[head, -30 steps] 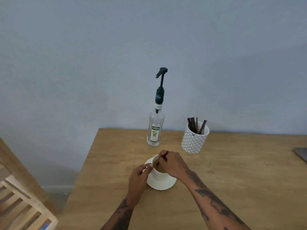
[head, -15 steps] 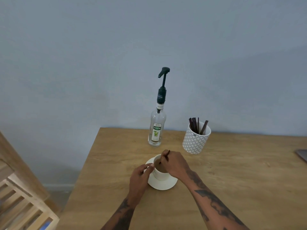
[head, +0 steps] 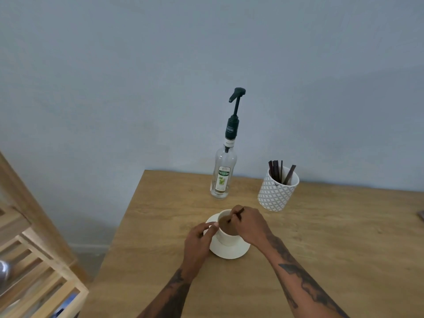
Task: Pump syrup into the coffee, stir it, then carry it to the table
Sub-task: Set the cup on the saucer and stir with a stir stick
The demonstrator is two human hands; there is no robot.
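Note:
A white cup (head: 226,237) of brown coffee (head: 227,224) stands on a white saucer (head: 231,250) near the left end of the wooden table (head: 321,237). My right hand (head: 251,224) pinches a thin dark stir stick (head: 238,213) whose lower end dips into the coffee. My left hand (head: 198,243) rests against the cup's left side, fingertips on the rim and saucer edge. Behind the cup stands a clear glass syrup bottle (head: 223,175) with a dark green pump (head: 236,97) on top, upright by the wall.
A white patterned holder (head: 276,193) with several dark stir sticks stands right of the bottle. A wooden slatted rack (head: 34,267) is at the lower left, beyond the table's left edge. A grey object (head: 421,214) peeks in at the right border.
The stir stick has shifted a little inside the cup as my right hand stirs. My left hand stays on the cup. The view has drifted slightly.

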